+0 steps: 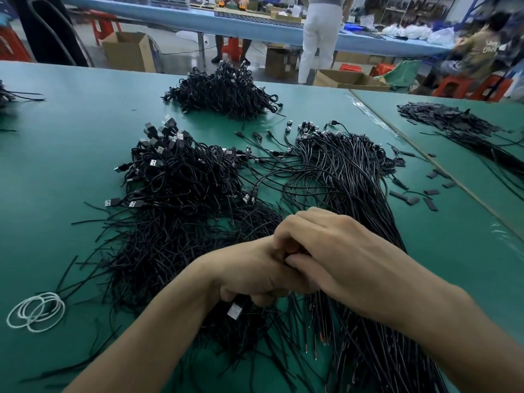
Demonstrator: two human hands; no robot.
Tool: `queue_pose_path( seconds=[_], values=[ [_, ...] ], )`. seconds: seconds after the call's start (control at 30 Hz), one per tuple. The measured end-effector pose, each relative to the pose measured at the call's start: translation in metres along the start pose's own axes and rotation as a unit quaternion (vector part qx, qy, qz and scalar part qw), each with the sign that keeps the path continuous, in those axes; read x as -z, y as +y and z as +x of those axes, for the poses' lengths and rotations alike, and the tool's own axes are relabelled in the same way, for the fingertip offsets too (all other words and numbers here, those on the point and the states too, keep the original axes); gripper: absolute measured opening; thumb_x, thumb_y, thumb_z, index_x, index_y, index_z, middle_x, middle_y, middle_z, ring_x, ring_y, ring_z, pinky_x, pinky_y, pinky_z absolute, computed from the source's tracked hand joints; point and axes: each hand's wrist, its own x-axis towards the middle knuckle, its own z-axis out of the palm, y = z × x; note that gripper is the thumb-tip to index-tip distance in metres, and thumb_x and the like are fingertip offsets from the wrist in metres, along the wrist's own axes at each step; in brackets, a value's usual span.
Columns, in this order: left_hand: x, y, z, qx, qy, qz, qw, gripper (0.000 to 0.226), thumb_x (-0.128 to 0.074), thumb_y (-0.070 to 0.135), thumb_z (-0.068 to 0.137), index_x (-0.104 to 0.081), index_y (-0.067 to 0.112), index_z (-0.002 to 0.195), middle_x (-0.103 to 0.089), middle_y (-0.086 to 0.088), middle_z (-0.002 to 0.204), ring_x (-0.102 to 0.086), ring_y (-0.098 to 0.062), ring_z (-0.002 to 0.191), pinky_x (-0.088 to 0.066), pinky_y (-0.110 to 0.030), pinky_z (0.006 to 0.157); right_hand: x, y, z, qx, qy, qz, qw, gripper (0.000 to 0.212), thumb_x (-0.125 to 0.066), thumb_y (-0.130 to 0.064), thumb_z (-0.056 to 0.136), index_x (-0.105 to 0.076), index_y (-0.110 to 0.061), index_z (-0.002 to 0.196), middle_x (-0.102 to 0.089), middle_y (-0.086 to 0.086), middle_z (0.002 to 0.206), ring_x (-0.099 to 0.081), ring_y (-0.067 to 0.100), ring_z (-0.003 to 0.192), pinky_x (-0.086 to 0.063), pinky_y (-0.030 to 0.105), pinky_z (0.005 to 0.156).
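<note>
Head view: your left hand [249,275] is curled into a fist round a black cable [292,254]. Its silver USB plug [235,311] pokes out below the fist and points toward you. Your right hand [337,251] meets it knuckle to knuckle, fingers bent, with thumb and fingertips pinching the dark stretch of that cable where the two hands touch. Most of the pinched part is hidden between your fingers, so you cannot tell what exactly sits there.

Both hands hover just above a spread of loose wire ends [170,251] on the green table [71,123]. Under your right forearm, a sheaf of long cables [351,180] fans away toward the far side. Up and to the left lies a tangled pile of USB leads [175,171], plugs sticking out at its edges. Beyond that, a second heap [224,92] sits near the table's far edge.

A few white loops [37,310] lie well apart at your near left. Short black sleeve pieces [411,200] are scattered to the right, near the seam with the next table.
</note>
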Motion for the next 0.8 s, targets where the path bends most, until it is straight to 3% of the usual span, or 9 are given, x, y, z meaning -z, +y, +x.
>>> queue_pose_path(
  seconds=[0.1, 0.2, 0.27, 0.4, 0.5, 0.57, 0.67, 0.8],
  values=[
    [0.0, -0.002, 0.0, 0.005, -0.001, 0.009, 1.0, 0.036, -0.062, 0.022, 0.078, -0.047, 0.029, 0.046, -0.033, 0.01, 0.048, -0.025, -0.008, 0.039, -0.013, -0.036, 0.048, -0.001, 0.0, 0.0, 0.001, -0.002, -0.016, 1.0, 0.005, -0.057, -0.021, 0.094, -0.054, -0.025, 0.097, -0.055, -0.014, 0.091, -0.048, 0.005, 0.088, -0.044, 0.027, 0.082],
    [-0.002, -0.004, 0.002, -0.014, 0.032, -0.045, 0.998, 0.038, -0.061, 0.006, 0.082, -0.053, 0.028, 0.052, -0.035, 0.008, 0.049, -0.028, -0.008, 0.041, -0.021, -0.022, 0.04, -0.002, 0.002, 0.001, -0.005, 0.015, -0.026, 1.0, 0.009, -0.058, -0.017, 0.094, -0.052, -0.024, 0.094, -0.056, -0.01, 0.089, -0.05, 0.009, 0.085, -0.043, 0.026, 0.08],
    [-0.003, -0.003, 0.005, -0.049, 0.07, -0.101, 0.991, 0.021, -0.059, -0.001, 0.082, -0.06, 0.017, 0.071, -0.037, 0.006, 0.05, -0.03, -0.007, 0.042, -0.026, -0.018, 0.038, -0.004, 0.004, 0.0, -0.014, 0.069, -0.035, 0.997, 0.011, -0.06, -0.013, 0.092, -0.053, -0.022, 0.092, -0.057, -0.009, 0.086, -0.05, 0.011, 0.083, -0.043, 0.027, 0.079],
    [-0.005, 0.004, 0.006, -0.118, 0.131, -0.19, 0.966, 0.029, -0.052, 0.008, 0.075, -0.059, 0.03, 0.058, -0.036, 0.011, 0.053, -0.027, -0.003, 0.043, -0.025, -0.015, 0.037, -0.015, 0.003, 0.001, -0.043, 0.232, -0.076, 0.969, 0.012, -0.061, -0.006, 0.089, -0.059, -0.018, 0.091, -0.062, -0.006, 0.085, -0.053, 0.018, 0.083, -0.043, 0.036, 0.077],
    [-0.006, 0.009, 0.004, -0.15, 0.123, -0.305, 0.932, 0.016, -0.045, 0.01, 0.068, -0.052, 0.024, 0.065, -0.031, 0.007, 0.059, -0.02, -0.006, 0.048, -0.021, -0.015, 0.037, -0.021, 0.004, 0.004, -0.047, 0.315, -0.095, 0.943, 0.006, -0.06, -0.012, 0.09, -0.063, -0.017, 0.092, -0.064, -0.008, 0.085, -0.052, 0.019, 0.085, -0.04, 0.036, 0.076],
    [-0.006, 0.012, 0.003, -0.179, 0.102, -0.388, 0.898, 0.013, -0.041, 0.015, 0.068, -0.051, 0.019, 0.075, -0.033, 0.005, 0.063, -0.023, -0.007, 0.05, -0.023, -0.015, 0.037, -0.023, 0.005, 0.007, -0.059, 0.35, -0.033, 0.934, 0.004, -0.063, -0.013, 0.091, -0.063, -0.017, 0.094, -0.058, -0.016, 0.087, -0.049, 0.013, 0.086, -0.041, 0.026, 0.079],
    [-0.011, 0.008, 0.008, -0.229, 0.135, -0.405, 0.875, 0.028, -0.038, 0.013, 0.082, -0.06, 0.014, 0.098, -0.044, 0.004, 0.066, -0.038, -0.007, 0.053, -0.034, -0.018, 0.044, -0.025, 0.002, 0.009, -0.09, 0.409, 0.062, 0.906, 0.019, -0.069, -0.009, 0.088, -0.06, -0.024, 0.094, -0.053, -0.025, 0.083, -0.048, 0.006, 0.077, -0.038, 0.007, 0.075],
    [-0.013, 0.003, 0.016, -0.289, 0.224, -0.276, 0.889, 0.033, -0.05, 0.015, 0.092, -0.055, 0.015, 0.124, -0.059, -0.003, 0.086, -0.059, -0.01, 0.072, -0.049, -0.023, 0.063, -0.025, 0.0, 0.008, -0.131, 0.441, 0.235, 0.856, 0.027, -0.07, -0.008, 0.089, -0.057, -0.032, 0.09, -0.064, -0.01, 0.078, -0.062, 0.007, 0.072, -0.047, 0.011, 0.064]
  ],
)
